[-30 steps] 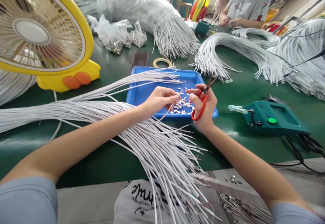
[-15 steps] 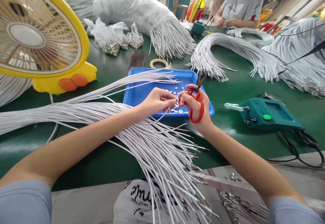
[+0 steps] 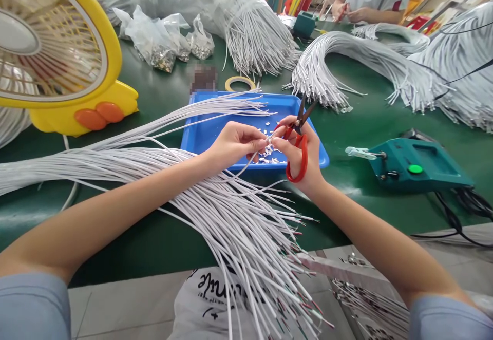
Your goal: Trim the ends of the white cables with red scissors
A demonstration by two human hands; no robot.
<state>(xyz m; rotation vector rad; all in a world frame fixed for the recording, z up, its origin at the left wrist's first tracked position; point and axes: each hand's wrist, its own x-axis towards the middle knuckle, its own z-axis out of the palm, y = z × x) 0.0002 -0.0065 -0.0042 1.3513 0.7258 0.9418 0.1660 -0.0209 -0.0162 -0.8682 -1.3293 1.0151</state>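
My left hand pinches the end of a thin white cable over the near edge of a blue tray. My right hand is wrapped round red-handled scissors, whose blades point up and away, and its fingertips meet the cable end too. Small white cut pieces lie in the tray under both hands. A large fan of white cables spreads from the left across the green table and over its near edge toward my lap.
A yellow desk fan stands at the left. A teal device with a green button sits right of the tray. A tape roll, bags of metal parts and cable bundles lie behind. Another person's hands work at the far end.
My hands have come together: the right hand with the scissors moved left to the cable end held by the left hand. The view has shifted slightly.
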